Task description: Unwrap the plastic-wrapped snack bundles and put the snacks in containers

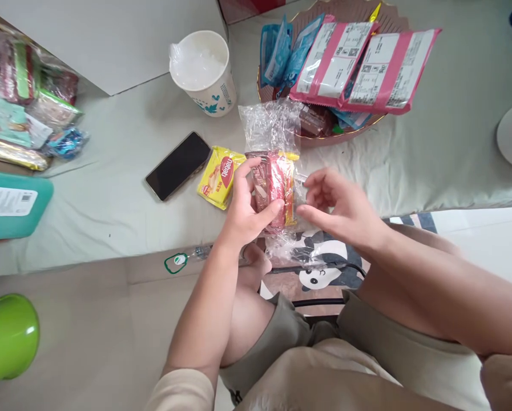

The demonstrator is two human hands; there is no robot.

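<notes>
My left hand (247, 208) is closed round a clear plastic bag (270, 128) that holds red and yellow snack packets (277, 182); the bag's top stands up above my fingers. My right hand (337, 208) hovers just right of the bag with its fingers apart and slightly curled, holding nothing. A yellow wafer packet (217, 177) lies on the pale cloth just left of my left hand.
A black phone (177, 165) lies left of the wafer packet. Behind stand a paper cup (204, 71) lined with plastic and a tray (324, 138) heaped with pink and blue packets. More snacks (24, 108) lie far left, with a teal box (11, 208) and a green object (5, 337).
</notes>
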